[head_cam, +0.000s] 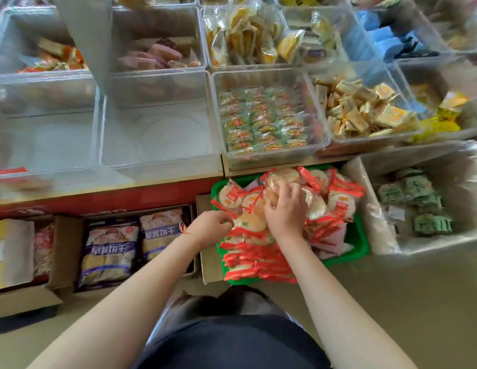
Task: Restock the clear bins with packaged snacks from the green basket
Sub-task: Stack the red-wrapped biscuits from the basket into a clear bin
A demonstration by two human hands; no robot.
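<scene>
A green basket (361, 243) sits on the floor, heaped with round rice-cracker packets in red-and-clear wrap (335, 203). My right hand (286, 209) lies on the heap, fingers curled round a few cracker packets (272, 186) near its top. My left hand (212, 227) is at the basket's left edge, fingers curled and pinching the red end of a packet (226, 209). Directly above the basket on the shelf stands a clear bin (218, 113) holding green-and-red packets (261, 121). To its left is an empty clear bin (157, 134).
More clear bins of yellow, pink and orange snacks (365, 113) fill the shelf behind. A clear bin with green packets (415, 198) stands right of the basket. Cardboard boxes with purple biscuit bags (109, 254) sit under the red shelf edge (112, 198) at left.
</scene>
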